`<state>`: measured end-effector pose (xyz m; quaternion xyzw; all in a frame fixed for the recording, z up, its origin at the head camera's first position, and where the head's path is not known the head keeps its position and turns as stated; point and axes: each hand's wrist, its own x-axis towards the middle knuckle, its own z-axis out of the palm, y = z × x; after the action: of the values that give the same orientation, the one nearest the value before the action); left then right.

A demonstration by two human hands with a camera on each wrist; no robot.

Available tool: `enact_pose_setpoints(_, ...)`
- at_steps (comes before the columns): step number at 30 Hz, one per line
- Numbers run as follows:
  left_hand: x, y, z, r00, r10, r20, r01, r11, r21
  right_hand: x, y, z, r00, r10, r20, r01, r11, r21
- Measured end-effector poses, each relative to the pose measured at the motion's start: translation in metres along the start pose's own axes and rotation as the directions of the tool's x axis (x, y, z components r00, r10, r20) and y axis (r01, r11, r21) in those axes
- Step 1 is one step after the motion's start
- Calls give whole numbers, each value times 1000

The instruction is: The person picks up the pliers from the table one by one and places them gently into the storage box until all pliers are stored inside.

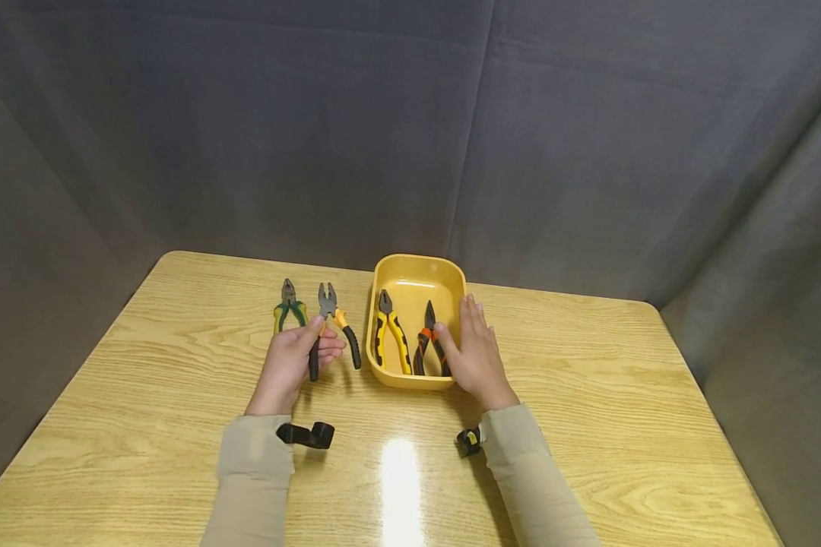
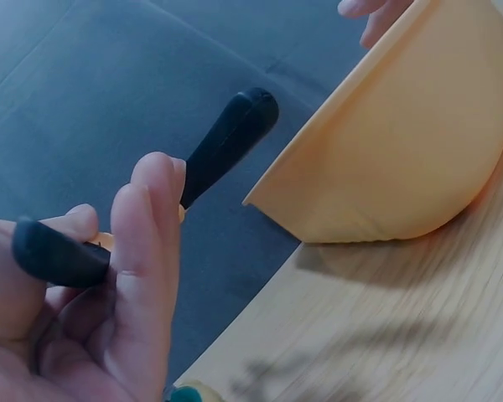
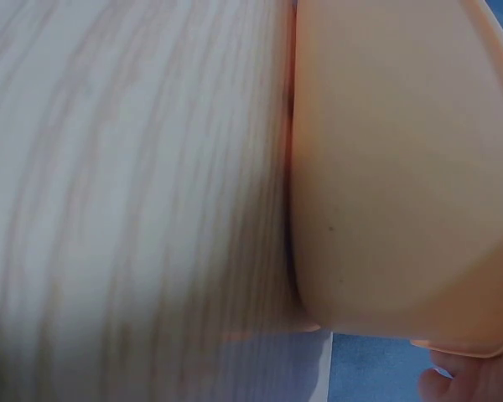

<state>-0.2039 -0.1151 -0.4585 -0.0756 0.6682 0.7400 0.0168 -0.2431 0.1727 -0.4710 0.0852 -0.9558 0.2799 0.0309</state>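
Combination pliers [image 1: 327, 303], held above the surface [image 1: 575, 395] just left of the yellow tray [image 1: 417, 295]: my left hand [image 1: 290, 363] pinches one handle [image 1: 314, 363]; my right hand [image 1: 477, 358], fingers straight, steadies the tray's side. The free handle [image 1: 351, 346] splays outward, so keep it clear of the tray.

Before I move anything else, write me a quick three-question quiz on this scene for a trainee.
1. How many tools lie in the yellow box?
2. True or false: the right hand touches the box.
3. What does the left hand hold? A) the green pliers B) the black-gripped pliers C) the box

Key:
1. Two: the yellow pliers and the orange-and-black pliers.
2. True.
3. B.
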Motion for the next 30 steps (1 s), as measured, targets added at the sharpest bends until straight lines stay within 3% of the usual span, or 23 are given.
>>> enact_pose_setpoints(11,1,-1,8,999,-31,-23,30,999,-43,0,-1,0,1000,3,14,-3,1000,3)
enact_pose_setpoints(30,0,-2,20,1000,-15,26,16,1000,-19,-1,-3,-2,1000,14,9,-14,1000,-25)
